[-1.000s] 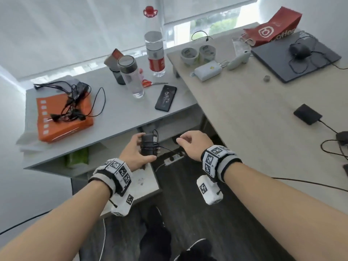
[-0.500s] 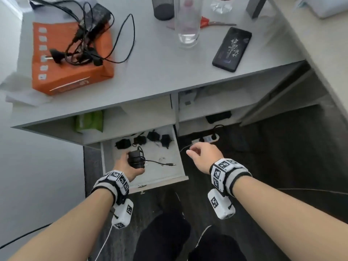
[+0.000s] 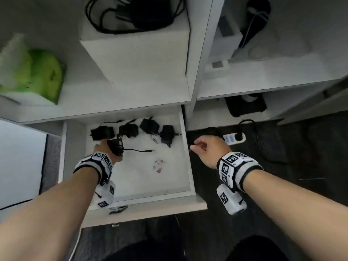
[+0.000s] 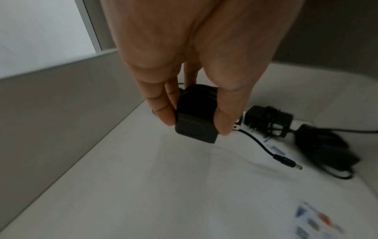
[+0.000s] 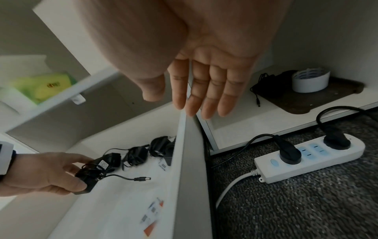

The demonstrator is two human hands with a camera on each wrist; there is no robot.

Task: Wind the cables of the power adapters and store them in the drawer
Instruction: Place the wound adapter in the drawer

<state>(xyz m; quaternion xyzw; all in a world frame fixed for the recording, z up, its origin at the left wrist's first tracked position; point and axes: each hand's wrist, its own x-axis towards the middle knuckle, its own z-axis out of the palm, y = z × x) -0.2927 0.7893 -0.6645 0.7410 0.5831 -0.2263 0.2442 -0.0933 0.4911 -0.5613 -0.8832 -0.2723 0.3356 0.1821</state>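
My left hand [image 3: 105, 149] [image 4: 196, 116] grips a black power adapter [image 3: 115, 146] [image 4: 195, 124] [image 5: 92, 175] with its cable wound round it, low over the white open drawer [image 3: 185, 147] [image 5: 185, 161]. The cable's loose end with its barrel plug [image 3: 150, 151] [image 4: 288, 162] [image 5: 142, 179] trails to the right. Several wound black adapters [image 3: 131, 129] [image 5: 135, 155] lie in a row at the drawer's back. My right hand [image 3: 205, 147] [image 5: 196, 90] hovers over the drawer's right wall, fingers relaxed and empty.
A white power strip [image 3: 234, 137] [image 5: 310, 160] with black plugs lies on the dark carpet right of the drawer. Shelves above hold a green packet [image 3: 43, 76] [image 5: 44, 87], a white box with black cables [image 3: 135, 14] and a tape roll [image 5: 310, 80]. A printed card [image 3: 158, 163] lies in the drawer.
My view dropped from the desk top to the drawer. The left hand carried the wound adapter down and forward into the drawer; the right hand let go and moved to the drawer's right side.
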